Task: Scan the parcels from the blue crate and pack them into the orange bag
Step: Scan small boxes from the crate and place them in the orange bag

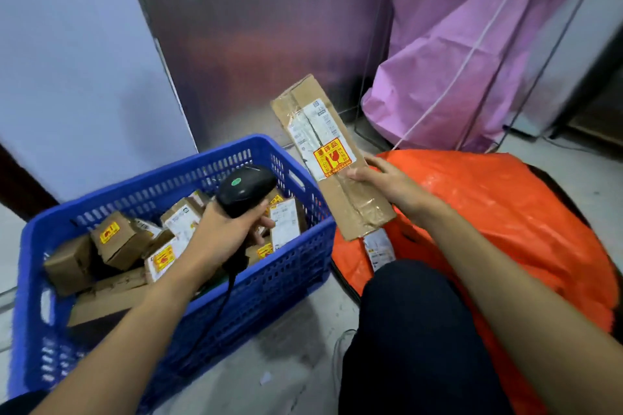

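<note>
Under the left grip (226,232), clasping one scanner (246,185), lie some ten parcels (118,239) in one blue crate (276,280); the right grip (387,185) pinches one long parcel (317,131).

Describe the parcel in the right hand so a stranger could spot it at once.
Look between the blue crate and the orange bag. There the right hand holds up a long flat parcel. Unlike the small boxes in the crate, it is a slim cardboard slab taped lengthwise, raised in the air.
</note>
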Demonstrator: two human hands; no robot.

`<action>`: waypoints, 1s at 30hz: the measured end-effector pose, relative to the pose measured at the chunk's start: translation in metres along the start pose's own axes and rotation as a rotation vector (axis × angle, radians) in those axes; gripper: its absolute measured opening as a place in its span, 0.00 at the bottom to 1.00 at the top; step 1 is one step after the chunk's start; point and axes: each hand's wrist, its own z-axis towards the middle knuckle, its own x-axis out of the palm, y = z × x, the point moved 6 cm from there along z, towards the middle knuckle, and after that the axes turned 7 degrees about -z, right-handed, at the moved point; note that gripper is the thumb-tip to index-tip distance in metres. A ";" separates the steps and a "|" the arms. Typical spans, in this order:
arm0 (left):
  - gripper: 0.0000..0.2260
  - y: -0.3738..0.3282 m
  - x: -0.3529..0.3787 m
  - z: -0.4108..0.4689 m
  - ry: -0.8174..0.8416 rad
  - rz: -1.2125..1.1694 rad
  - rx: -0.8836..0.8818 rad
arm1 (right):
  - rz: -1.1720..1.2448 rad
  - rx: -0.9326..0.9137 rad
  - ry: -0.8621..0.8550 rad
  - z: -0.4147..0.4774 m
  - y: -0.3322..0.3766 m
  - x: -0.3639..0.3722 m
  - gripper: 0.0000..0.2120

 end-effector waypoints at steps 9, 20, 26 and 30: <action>0.08 0.045 0.142 0.042 0.255 0.119 -0.058 | 0.078 0.132 -0.110 -0.054 -0.126 -0.031 0.43; 0.23 0.200 0.228 0.073 0.269 0.298 -0.263 | -0.271 0.441 -0.090 -0.058 -0.284 -0.020 0.51; 0.17 0.233 0.250 0.104 0.261 0.207 -0.329 | -0.513 0.495 -0.218 -0.021 -0.324 -0.058 0.27; 0.13 0.242 0.244 0.112 0.273 0.189 -0.319 | -0.678 0.446 -0.159 -0.003 -0.334 -0.057 0.30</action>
